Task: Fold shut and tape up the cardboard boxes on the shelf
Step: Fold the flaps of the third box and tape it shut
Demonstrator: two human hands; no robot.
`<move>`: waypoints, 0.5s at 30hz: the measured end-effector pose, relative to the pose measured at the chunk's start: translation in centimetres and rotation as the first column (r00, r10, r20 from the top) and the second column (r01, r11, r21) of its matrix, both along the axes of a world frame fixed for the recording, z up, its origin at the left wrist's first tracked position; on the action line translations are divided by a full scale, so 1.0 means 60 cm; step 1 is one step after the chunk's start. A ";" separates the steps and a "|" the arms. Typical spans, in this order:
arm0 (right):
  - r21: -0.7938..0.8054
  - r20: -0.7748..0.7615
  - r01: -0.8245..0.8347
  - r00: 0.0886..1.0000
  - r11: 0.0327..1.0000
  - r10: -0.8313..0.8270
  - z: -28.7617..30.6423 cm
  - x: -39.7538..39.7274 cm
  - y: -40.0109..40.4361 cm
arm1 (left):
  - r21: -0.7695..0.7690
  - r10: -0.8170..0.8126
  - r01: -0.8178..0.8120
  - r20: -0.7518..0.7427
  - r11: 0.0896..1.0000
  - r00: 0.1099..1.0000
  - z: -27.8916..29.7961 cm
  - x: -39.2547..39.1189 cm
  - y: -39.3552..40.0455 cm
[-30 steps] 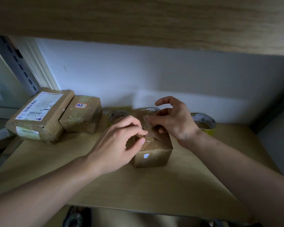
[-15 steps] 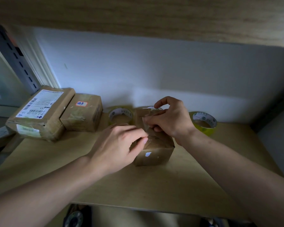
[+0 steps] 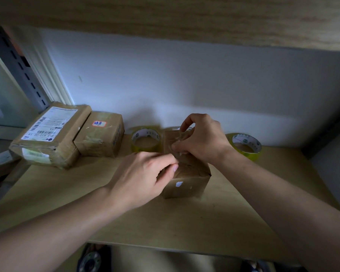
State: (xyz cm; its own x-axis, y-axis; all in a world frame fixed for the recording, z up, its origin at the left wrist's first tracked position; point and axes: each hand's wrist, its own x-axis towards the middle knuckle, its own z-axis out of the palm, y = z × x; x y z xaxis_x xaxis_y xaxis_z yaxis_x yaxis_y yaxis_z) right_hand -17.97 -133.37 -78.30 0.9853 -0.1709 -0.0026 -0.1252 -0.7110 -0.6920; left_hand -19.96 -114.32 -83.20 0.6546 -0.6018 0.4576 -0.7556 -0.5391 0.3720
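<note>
A small brown cardboard box (image 3: 186, 185) stands in the middle of the wooden shelf (image 3: 185, 222), its top covered with crinkled clear tape. My left hand (image 3: 143, 177) has its fingers curled on the box's top left edge, holding it. My right hand (image 3: 202, 138) is above the box's far top and pinches a piece of clear tape between thumb and fingers. Two rolls of yellowish clear tape lie flat behind the box: one roll (image 3: 145, 140) to the left, the other roll (image 3: 245, 146) to the right past my right wrist.
Two closed, taped boxes sit at the back left: a larger one with a white shipping label (image 3: 49, 134) and a smaller one with a red-edged sticker (image 3: 100, 134). A grey slotted upright (image 3: 18, 63) stands at far left. An upper shelf board (image 3: 165, 16) hangs overhead.
My left hand slid slightly down and left along the box top. My right hand stayed at the far top, still pinching the tape. The view shifted a little.
</note>
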 end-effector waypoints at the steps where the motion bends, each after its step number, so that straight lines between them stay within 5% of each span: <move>1: -0.014 0.009 -0.007 1.000 1.000 0.007 -0.001 0.001 0.000 | -0.003 -0.001 0.001 -0.004 1.000 1.000 0.000 0.000 0.000; 15: -0.027 -0.043 -0.023 0.999 0.999 0.022 -0.004 -0.002 -0.020 | -0.084 -0.022 0.022 0.003 0.996 1.000 -0.012 0.005 0.000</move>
State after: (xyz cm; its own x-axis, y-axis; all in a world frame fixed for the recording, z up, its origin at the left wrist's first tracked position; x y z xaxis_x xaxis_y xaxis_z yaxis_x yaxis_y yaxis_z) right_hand -18.11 -134.58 -78.53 0.9880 -0.1490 -0.0402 -0.1376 -0.7327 -0.6665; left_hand -19.67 -114.32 -83.93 0.6407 -0.5754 0.5083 -0.7677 -0.4892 0.4139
